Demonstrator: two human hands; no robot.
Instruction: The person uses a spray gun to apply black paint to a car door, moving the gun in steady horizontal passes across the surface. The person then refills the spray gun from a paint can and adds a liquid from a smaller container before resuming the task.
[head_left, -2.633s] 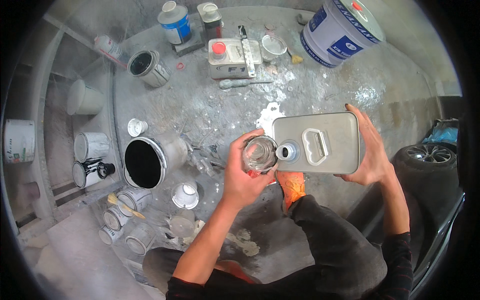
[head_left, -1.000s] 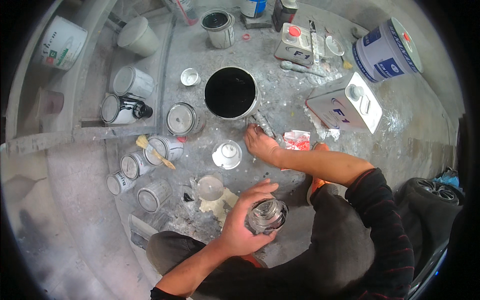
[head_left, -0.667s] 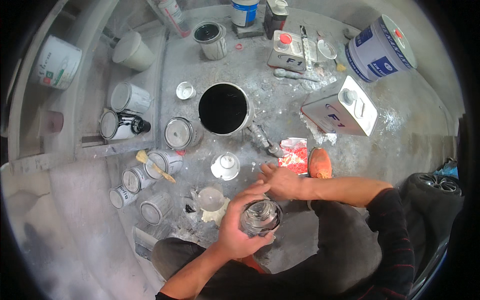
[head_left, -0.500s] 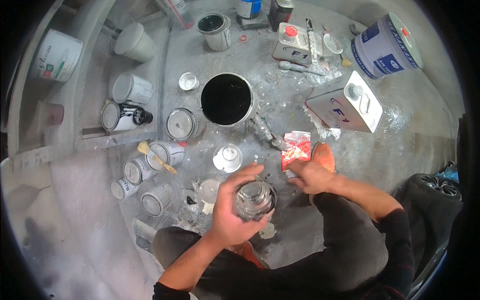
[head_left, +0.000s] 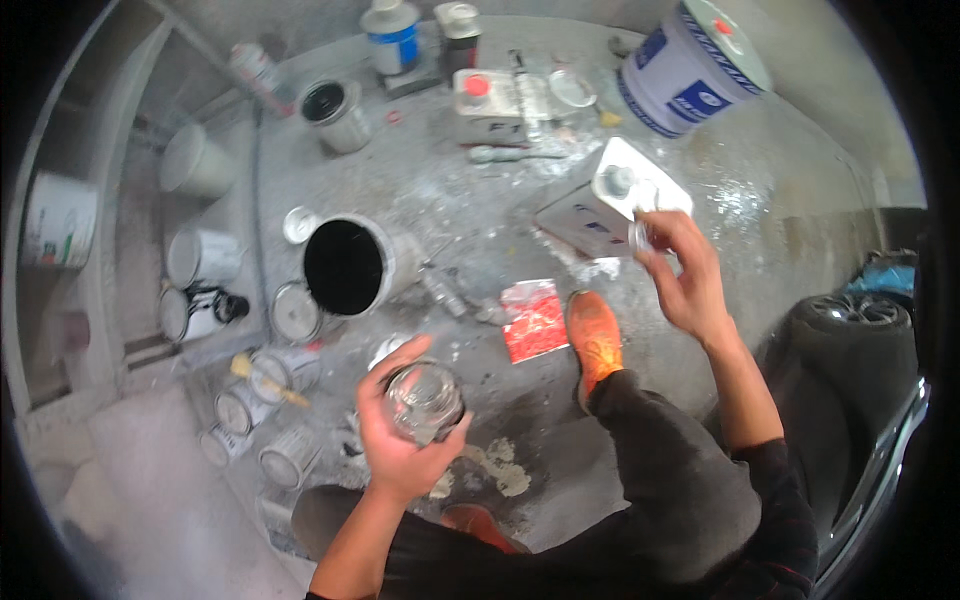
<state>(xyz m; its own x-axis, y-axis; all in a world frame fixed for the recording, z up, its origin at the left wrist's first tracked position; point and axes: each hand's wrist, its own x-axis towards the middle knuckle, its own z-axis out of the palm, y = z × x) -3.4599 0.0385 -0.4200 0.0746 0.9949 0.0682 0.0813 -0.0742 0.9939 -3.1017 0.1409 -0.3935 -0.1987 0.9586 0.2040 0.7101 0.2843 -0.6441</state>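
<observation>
My left hand [head_left: 400,440] grips a small clear glass jar [head_left: 424,400], held upright above the paint-spattered floor in front of my knees. My right hand [head_left: 685,280] is raised to the right, beside a rectangular white metal can [head_left: 600,205] lying on the floor. Its fingertips pinch a small round cap [head_left: 640,236] just below the can's spout. An orange shoe [head_left: 595,338] and a dark trouser leg lie between my two hands.
An open paint can with a black inside [head_left: 350,265] stands left of centre, a red packet [head_left: 535,320] next to the shoe. A large white and blue bucket [head_left: 690,70] is at the back. Several small tins and a brush [head_left: 265,378] crowd the left. A tyre [head_left: 850,320] is at the right.
My right hand left the floor near the red packet and rose to the rectangular can with a small cap in its fingers. The jar stays in my left hand.
</observation>
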